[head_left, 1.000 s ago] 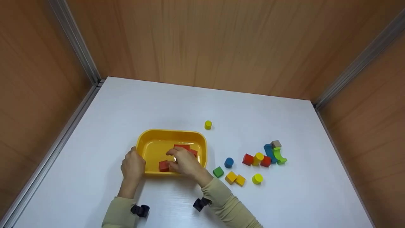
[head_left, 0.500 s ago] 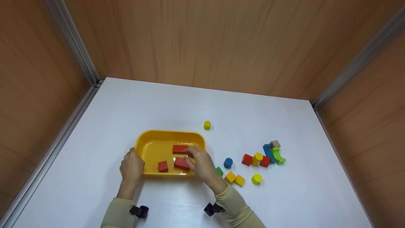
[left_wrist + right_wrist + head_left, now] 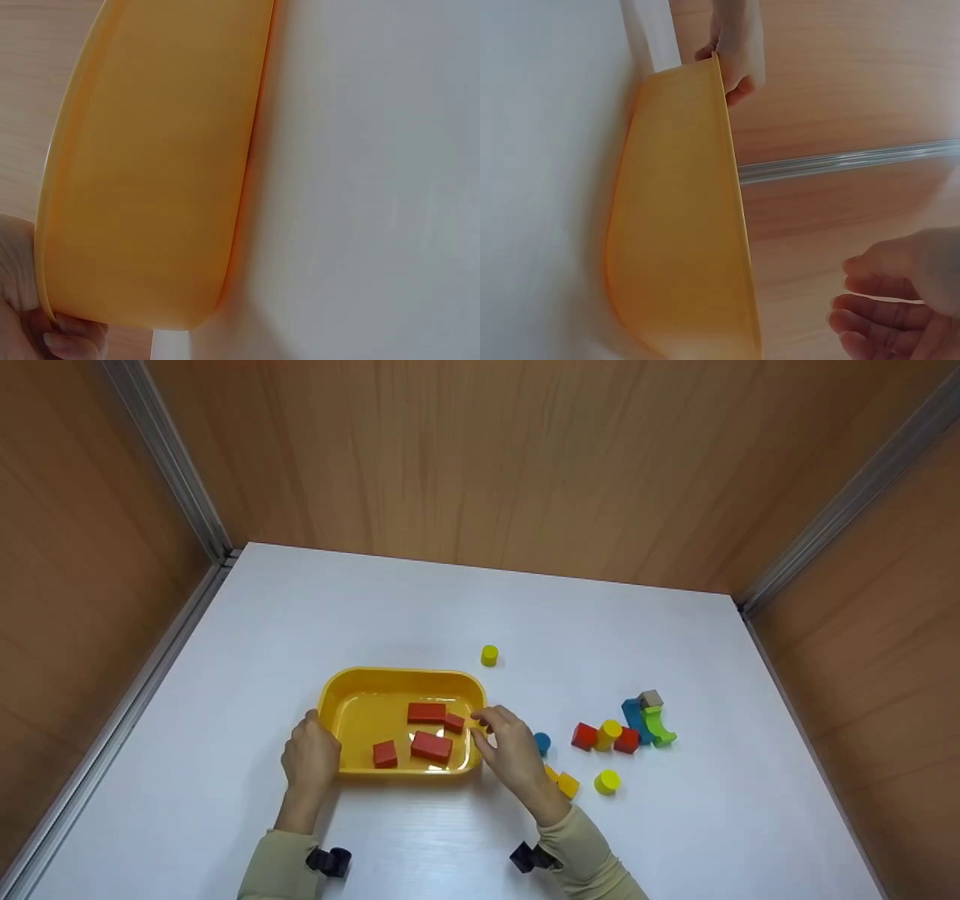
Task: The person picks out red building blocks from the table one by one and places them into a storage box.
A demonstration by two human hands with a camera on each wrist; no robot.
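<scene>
A yellow plastic tray (image 3: 360,720) stands on the white table with several red wooden blocks (image 3: 431,747) inside it. At its left end my left hand (image 3: 311,754) grips the rim, fingers curled over the edge; the left wrist view shows those fingers (image 3: 75,337) at the tray's corner. My right hand (image 3: 514,750) is by the tray's right rim, thumb and fingers apart with nothing between them. In the right wrist view the same right hand (image 3: 889,300) appears beside the tray wall (image 3: 675,210), a gap separating them.
Right of the tray lie a blue cylinder (image 3: 542,743), orange cubes (image 3: 568,785), a yellow cylinder (image 3: 607,782) and red cubes (image 3: 585,736). Farther right are a blue block (image 3: 636,720), a green curved block (image 3: 658,727) and a grey cube (image 3: 651,699). Behind stands another yellow cylinder (image 3: 489,655).
My right hand has moved right, from over the red blocks inside the tray to its right rim, uncovering the blocks. It now hides the green cube. The left hand keeps its grip.
</scene>
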